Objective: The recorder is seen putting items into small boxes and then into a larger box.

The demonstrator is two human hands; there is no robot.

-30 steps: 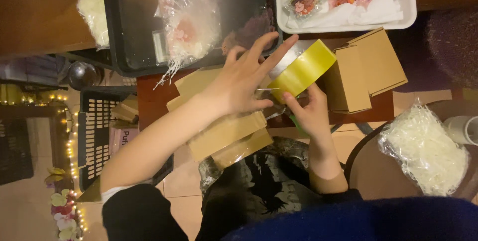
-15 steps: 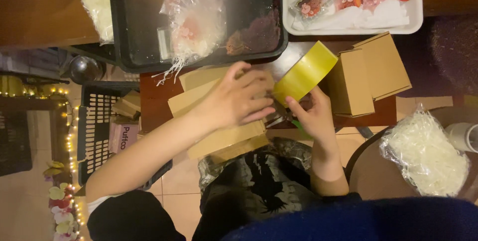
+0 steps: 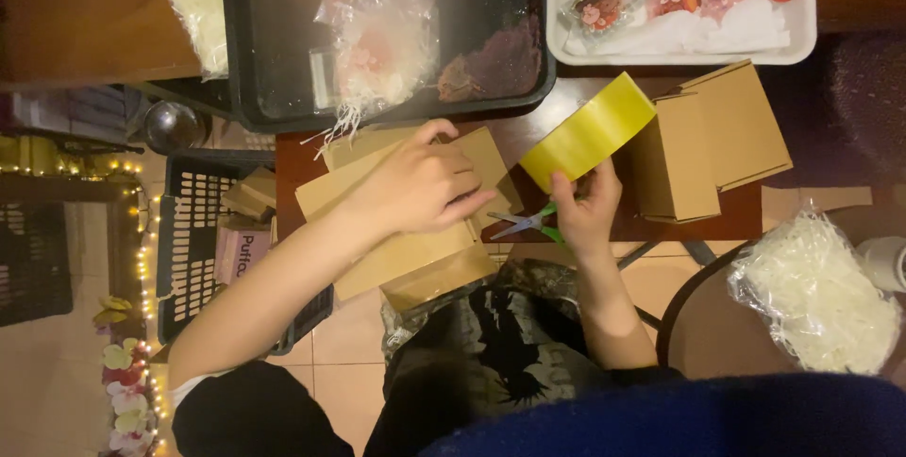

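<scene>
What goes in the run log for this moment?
left hand: pressing flat cardboard box | right hand: holds yellow tape roll, green scissors | table

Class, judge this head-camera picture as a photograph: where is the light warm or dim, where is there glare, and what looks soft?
Head view: warm, dim indoor light; the yellow tape roll is brightest; the fairy lights at left bloom into glare; the black tray shows soft reflections; the dark blue clothing at the bottom is blurred; the left hand and right hand look fairly sharp.
</scene>
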